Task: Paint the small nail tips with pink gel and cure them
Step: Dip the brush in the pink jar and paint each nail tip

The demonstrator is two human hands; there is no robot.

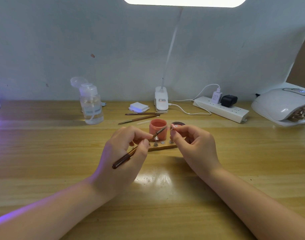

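Your left hand point(129, 149) pinched the brush point(139, 148), bristles slanting up-right toward the nail tip point(173, 126) your right hand point(193, 144) pinched just beside.

A salmon-pink gel jar point(158, 128), dark brown brush handle point(121, 161), white curing lamp point(281, 106) and honey-yellow wood-grained table point(44, 153) are noted.
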